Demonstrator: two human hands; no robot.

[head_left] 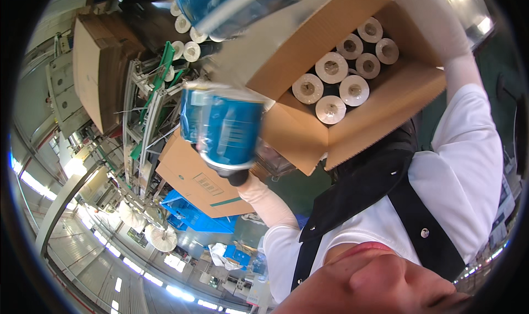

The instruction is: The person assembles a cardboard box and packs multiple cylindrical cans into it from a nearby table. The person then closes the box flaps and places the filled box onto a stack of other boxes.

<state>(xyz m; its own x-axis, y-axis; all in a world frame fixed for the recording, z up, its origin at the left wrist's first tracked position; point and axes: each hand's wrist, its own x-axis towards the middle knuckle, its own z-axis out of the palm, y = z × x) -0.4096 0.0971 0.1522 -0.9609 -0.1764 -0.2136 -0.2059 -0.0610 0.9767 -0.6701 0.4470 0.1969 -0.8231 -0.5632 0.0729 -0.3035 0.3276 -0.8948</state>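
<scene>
My left hand, with dark material over part of it, holds a blue-and-white plastic-wrapped cylindrical pack from its lower end. The pack hangs just left of an open cardboard box. Inside that box stand several rolls, their round white ends with central holes facing up. My right arm reaches along the box's right side to my right hand, a motion smear near the top edge; its fingers cannot be made out. Another blue pack, also smeared, is at the top beyond the held one.
More white-ended rolls lie beyond the packs at the upper left. A metal frame with green rails, stacked flat cardboard, a printed carton and a blue crate are on the left.
</scene>
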